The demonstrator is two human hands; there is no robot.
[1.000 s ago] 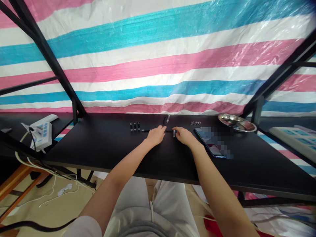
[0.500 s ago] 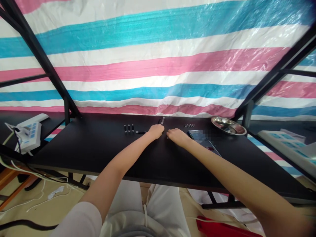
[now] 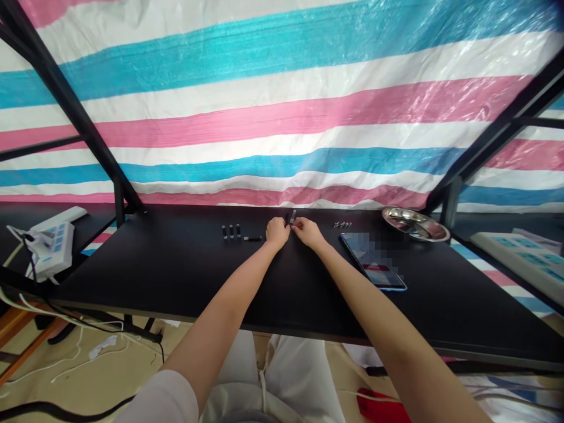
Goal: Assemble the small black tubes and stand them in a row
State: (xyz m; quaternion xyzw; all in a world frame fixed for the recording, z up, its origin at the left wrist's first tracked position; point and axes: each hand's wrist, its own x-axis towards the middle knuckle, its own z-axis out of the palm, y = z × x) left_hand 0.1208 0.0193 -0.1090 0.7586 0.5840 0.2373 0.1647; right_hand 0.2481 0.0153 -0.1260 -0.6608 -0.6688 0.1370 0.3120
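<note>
My left hand (image 3: 278, 232) is closed over the middle of the black table, fingertips turned to the right. Close against it, my right hand (image 3: 309, 231) is closed in a pinch, its fingertips meeting those of the left. Whatever small thing sits between the fingers is too hidden to name. Just beyond the fingertips is a slim clear tube (image 3: 293, 217), with a small dark piece (image 3: 286, 218) beside it. Left of my hands, three short black cylinders (image 3: 231, 231) stand in a row. A similar black piece with a pale end (image 3: 252, 238) lies flat near the left hand.
Several tiny shiny metal parts (image 3: 342, 225) lie right of my hands. A phone (image 3: 374, 264) rests nearer me, and a round steel dish (image 3: 416, 225) sits at the back right. Black frame bars (image 3: 94, 132) rise at both sides before a striped sheet (image 3: 273, 129).
My right hand has moved left and slightly away from me, closing the gap to my left hand. The phone's near end is now uncovered. The view has shifted slightly.
</note>
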